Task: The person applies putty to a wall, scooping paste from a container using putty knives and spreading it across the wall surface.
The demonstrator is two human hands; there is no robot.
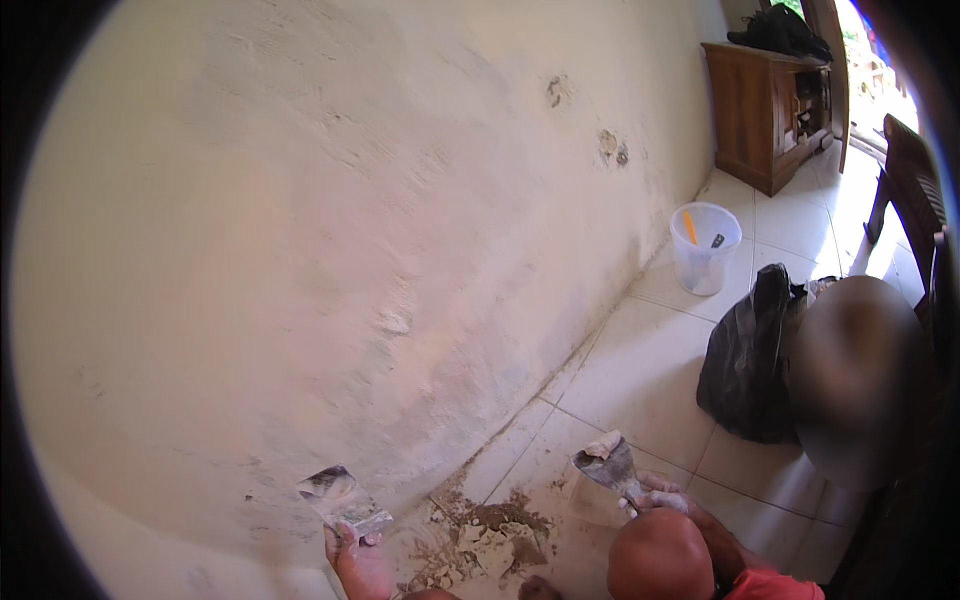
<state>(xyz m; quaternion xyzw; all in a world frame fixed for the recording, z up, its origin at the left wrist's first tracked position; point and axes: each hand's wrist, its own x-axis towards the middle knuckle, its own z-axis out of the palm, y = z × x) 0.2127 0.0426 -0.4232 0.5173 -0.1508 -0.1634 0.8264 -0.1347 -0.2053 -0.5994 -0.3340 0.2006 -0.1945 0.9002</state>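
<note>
Head view: left hand (362, 568) closed on a scraper (345, 497), right hand (664, 497) round a knife (616, 470); probably light, stiff, best held at the narrow end.

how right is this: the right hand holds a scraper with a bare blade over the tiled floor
The blade isn't bare: the head view shows a pale lump on it. The right hand does hold the scraper over the tiled floor.

High, downward fisheye beside wall (330, 230)
</note>
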